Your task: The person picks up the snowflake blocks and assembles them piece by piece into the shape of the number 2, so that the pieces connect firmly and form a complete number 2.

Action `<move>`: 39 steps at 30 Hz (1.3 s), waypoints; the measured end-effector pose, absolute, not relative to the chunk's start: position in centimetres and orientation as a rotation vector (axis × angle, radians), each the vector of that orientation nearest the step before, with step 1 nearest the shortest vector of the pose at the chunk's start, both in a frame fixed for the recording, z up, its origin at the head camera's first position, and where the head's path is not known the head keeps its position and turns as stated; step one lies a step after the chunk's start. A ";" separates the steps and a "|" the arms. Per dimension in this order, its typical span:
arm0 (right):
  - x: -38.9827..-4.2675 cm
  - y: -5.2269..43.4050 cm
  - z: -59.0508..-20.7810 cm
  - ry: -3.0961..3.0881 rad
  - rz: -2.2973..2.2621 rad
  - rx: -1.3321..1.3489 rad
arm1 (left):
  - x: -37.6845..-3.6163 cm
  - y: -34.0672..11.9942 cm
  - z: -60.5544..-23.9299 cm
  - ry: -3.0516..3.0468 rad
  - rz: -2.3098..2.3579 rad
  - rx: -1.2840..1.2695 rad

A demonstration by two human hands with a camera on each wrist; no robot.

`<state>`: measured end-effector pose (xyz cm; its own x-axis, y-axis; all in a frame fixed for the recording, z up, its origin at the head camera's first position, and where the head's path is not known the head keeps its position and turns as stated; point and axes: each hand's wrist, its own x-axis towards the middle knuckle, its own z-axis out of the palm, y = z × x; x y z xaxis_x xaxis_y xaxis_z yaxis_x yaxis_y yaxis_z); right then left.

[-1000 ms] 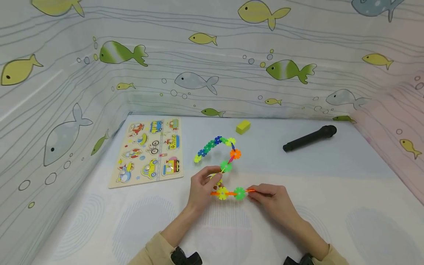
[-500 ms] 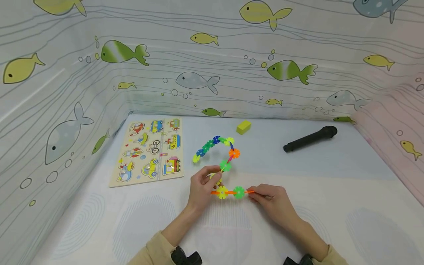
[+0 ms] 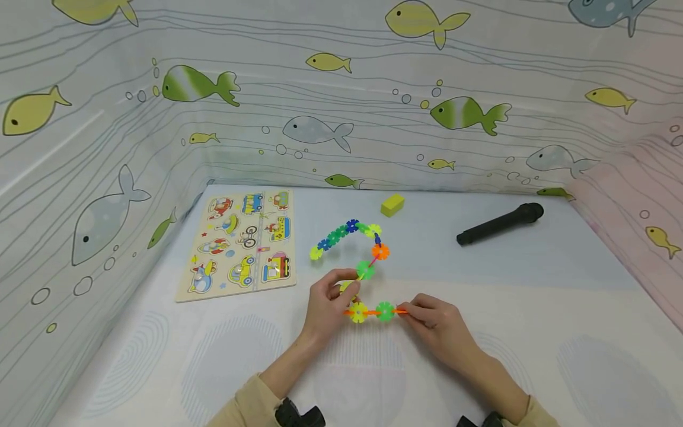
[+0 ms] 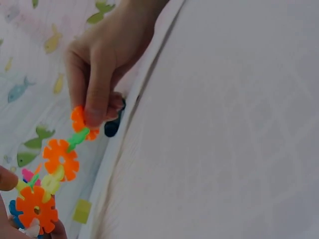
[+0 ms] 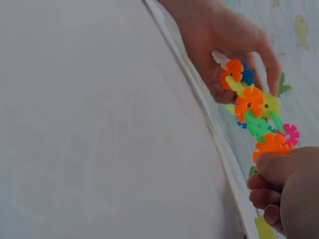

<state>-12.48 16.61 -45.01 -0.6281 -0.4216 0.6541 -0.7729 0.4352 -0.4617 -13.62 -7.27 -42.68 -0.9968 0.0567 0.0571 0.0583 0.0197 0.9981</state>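
Observation:
A chain of colourful plastic snowflake discs [image 3: 365,270] curves from behind my left hand [image 3: 326,302] up and round to the left, ending in a yellow disc [image 3: 316,253]. The fingers and thumb of that hand grip the chain at its bend, hiding part of it. Towards the right run a yellow disc [image 3: 358,312] and a green disc [image 3: 385,311], joined by orange ones seen edge-on. My right hand [image 3: 441,326] pinches the orange disc [image 5: 271,144] at this end between thumb and fingers. In the left wrist view, a green disc [image 4: 78,139] links two orange ones.
Left of the chain lies a wooden peg puzzle board [image 3: 237,243] with vehicle pictures. A yellow block [image 3: 392,204] sits behind the chain. At the back right is a black microphone [image 3: 500,223]. Fish-patterned sheeting [image 3: 368,89] rises round the table.
The upper loop of the chain has swayed slightly, its orange disc shifting a little right and down. Both hands keep their hold and have barely moved.

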 end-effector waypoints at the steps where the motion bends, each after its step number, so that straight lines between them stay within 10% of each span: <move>1: -12.5 16.7 -45.0 -2.250 1.035 1.021 | -13.6 -7.3 -42.7 -2.248 -2.190 -0.134; 39: -14.8 19.0 -41.8 -2.795 1.090 0.772 | -18.4 -4.8 -42.5 -2.851 -1.648 -0.274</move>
